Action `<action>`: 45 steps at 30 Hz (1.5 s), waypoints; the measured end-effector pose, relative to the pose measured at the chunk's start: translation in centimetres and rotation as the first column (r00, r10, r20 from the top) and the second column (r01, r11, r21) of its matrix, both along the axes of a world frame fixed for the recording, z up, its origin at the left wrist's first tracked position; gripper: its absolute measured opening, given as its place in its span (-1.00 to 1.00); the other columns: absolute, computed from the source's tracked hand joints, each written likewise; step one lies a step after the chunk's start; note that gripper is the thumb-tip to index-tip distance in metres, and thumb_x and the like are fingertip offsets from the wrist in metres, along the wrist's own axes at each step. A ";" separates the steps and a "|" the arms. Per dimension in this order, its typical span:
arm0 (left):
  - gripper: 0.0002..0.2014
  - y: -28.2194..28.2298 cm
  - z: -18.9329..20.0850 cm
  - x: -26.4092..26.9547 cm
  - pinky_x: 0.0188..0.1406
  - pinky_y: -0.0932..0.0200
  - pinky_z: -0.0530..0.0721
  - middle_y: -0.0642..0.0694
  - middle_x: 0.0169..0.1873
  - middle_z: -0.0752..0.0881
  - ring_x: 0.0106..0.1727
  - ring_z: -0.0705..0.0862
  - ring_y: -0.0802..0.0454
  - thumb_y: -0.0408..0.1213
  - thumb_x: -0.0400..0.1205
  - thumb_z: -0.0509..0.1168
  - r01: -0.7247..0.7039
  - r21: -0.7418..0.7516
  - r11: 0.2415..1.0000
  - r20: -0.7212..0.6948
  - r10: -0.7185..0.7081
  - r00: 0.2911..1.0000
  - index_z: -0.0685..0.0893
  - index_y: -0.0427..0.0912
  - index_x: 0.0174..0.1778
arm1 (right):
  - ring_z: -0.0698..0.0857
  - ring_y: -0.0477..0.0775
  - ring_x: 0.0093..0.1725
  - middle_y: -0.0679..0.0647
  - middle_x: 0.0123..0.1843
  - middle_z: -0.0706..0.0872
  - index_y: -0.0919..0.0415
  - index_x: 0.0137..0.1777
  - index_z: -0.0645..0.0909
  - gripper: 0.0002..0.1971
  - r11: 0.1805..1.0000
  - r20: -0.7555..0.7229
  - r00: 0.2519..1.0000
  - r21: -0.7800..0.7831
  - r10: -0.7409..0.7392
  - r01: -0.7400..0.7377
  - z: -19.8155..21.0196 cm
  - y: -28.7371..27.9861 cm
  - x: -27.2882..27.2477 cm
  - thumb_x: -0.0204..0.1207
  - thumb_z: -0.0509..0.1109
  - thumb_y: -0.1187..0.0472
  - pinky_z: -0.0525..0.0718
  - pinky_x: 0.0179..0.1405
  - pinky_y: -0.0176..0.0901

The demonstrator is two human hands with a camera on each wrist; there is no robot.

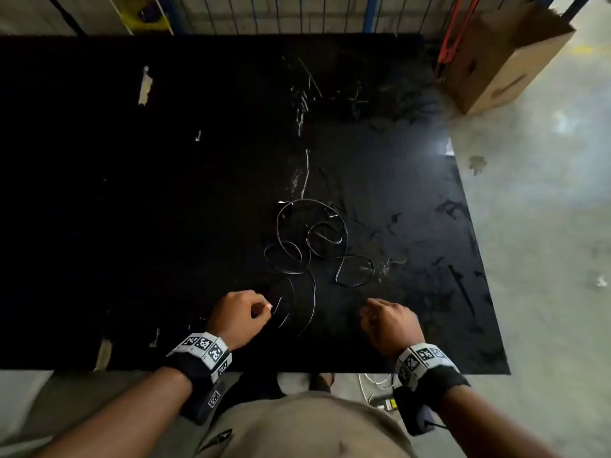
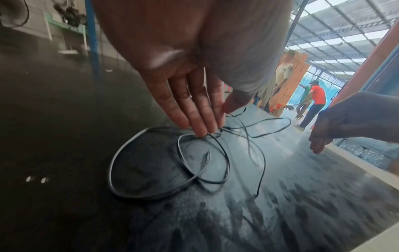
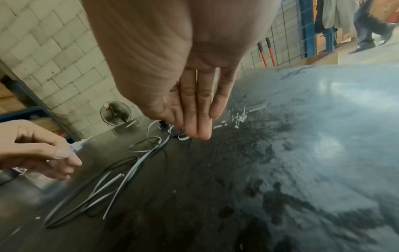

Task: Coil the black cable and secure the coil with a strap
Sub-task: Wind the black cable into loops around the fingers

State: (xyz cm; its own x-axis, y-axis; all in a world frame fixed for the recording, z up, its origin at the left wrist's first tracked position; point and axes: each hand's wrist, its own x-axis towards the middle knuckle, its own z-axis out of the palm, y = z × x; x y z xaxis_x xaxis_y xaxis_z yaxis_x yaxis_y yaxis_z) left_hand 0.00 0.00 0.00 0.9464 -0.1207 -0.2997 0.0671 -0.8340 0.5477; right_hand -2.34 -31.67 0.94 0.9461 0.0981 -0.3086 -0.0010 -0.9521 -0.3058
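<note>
Between hands [image 1: 239, 314] [image 1: 390, 322]: cable [image 1: 310, 246].

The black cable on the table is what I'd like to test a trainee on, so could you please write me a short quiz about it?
1. True or false: the black cable on the table is already wound into one neat coil.
2. What does the left hand pinch? A) a strap B) the cable's clear plug C) nothing
3. Fill in: the right hand holds ____.

Key: 1 false, it lies in loose, scattered loops. 2 B. 3 nothing.
</note>
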 end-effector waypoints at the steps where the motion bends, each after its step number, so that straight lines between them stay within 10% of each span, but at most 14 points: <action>1: -0.93 0.2 -0.7 0.2 -0.10 0.05 0.84 0.14 -0.23 0.85 -0.17 0.82 0.19 -0.17 0.59 0.50 0.001 -0.009 1.000 -0.012 -0.001 1.000 0.91 0.02 -0.15 | 0.86 0.24 -0.02 -0.03 0.00 0.88 0.07 -0.03 0.74 -0.82 1.000 -0.064 0.998 -0.001 -0.001 0.001 -0.5 0.1 0.2 0.59 0.40 -0.01 0.69 -0.19 -0.03; 9: -0.96 -0.7 -2.1 3.6 -0.17 0.07 0.82 0.12 -0.28 0.81 -0.22 0.81 0.08 -0.16 0.55 0.53 -0.066 0.043 0.997 -0.079 0.069 0.994 0.87 0.02 -0.21 | 0.84 0.23 0.07 -0.05 0.11 0.85 0.05 0.09 0.73 -0.81 1.000 -0.160 0.987 -0.009 -0.024 0.023 -1.1 1.4 2.1 0.61 0.38 0.01 0.49 -0.18 -0.13; 13: -0.89 -0.5 -3.1 5.6 -0.19 0.11 0.78 0.12 -0.26 0.79 -0.18 0.80 0.07 -0.07 0.51 0.57 -0.075 0.107 0.991 -0.094 0.085 0.992 0.82 0.03 -0.17 | 0.86 0.25 0.01 0.00 0.15 0.85 -0.01 0.38 0.64 -0.61 0.999 -0.074 0.997 0.051 -0.015 0.019 -2.2 2.6 3.0 0.57 0.44 -0.03 0.72 -0.10 -0.04; 19: -0.56 -0.7 -3.9 5.3 0.10 0.07 0.62 0.14 -0.16 0.70 0.00 0.63 0.10 0.33 0.33 0.58 0.227 0.223 0.948 -0.334 -0.144 0.932 0.76 0.06 -0.16 | 0.79 0.24 0.20 0.04 0.22 0.76 0.02 0.41 0.65 -0.63 0.999 -0.178 0.983 -0.015 -0.045 0.043 -4.3 3.7 5.1 0.63 0.40 0.00 0.73 0.04 0.04; 25: -0.85 -1.0 -4.3 3.9 -0.01 0.11 0.72 0.11 -0.23 0.79 -0.07 0.80 0.06 -0.05 0.48 0.61 0.216 0.219 0.952 -0.319 -0.140 0.937 0.82 -0.01 -0.22 | 0.79 0.28 0.16 0.04 0.22 0.75 0.02 0.34 0.67 -0.68 0.996 -0.164 0.982 -0.002 -0.093 0.094 -5.3 4.1 5.8 0.62 0.41 0.01 0.73 -0.01 0.07; 32: -0.88 -0.8 -2.3 4.5 -0.21 0.31 0.70 0.00 -0.30 0.86 -0.30 0.76 0.15 -0.22 0.52 0.61 -0.139 -0.170 0.975 -0.177 0.109 0.978 0.80 -0.11 -0.22 | 0.84 0.25 -0.02 -0.01 0.05 0.84 0.01 0.11 0.76 -0.78 0.974 -0.061 0.988 0.168 -0.142 0.151 -2.9 4.7 4.7 0.54 0.38 0.05 0.79 -0.05 0.08; 41: -0.92 -3.3 7.2 5.4 -0.12 0.37 0.74 -0.12 -0.16 0.83 -0.16 0.80 0.22 -0.41 0.61 0.53 -0.232 -0.677 0.698 -0.107 0.219 0.970 0.78 -0.33 -0.05 | 0.71 -0.22 -0.34 -0.23 -0.22 0.81 -0.24 0.04 0.75 -0.86 0.685 -0.039 0.999 0.728 0.021 0.014 4.3 10.6 5.2 0.55 0.57 0.05 0.70 -0.25 -0.34; 45: -0.92 -4.1 10.6 5.3 -0.28 -0.02 0.77 -0.23 -0.23 0.81 -0.24 0.77 -0.12 -0.20 0.58 0.56 -0.219 -0.763 0.608 -0.052 0.280 0.958 0.80 -0.06 -0.12 | 0.81 -0.24 -0.14 -0.34 -0.20 0.86 -0.05 -0.08 0.85 -0.83 0.592 -0.005 1.000 0.806 -0.004 0.006 6.0 11.6 6.2 0.70 0.45 0.12 0.72 -0.05 -0.32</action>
State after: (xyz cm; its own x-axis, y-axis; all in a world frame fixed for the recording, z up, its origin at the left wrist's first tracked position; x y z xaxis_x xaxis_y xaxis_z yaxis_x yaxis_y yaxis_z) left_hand 5.32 -4.14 10.62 0.9882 -0.0307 -0.1501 0.1472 -0.0811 0.9858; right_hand 3.82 -20.03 6.96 0.9467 0.3034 -0.1083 -0.0066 -0.3177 -0.9482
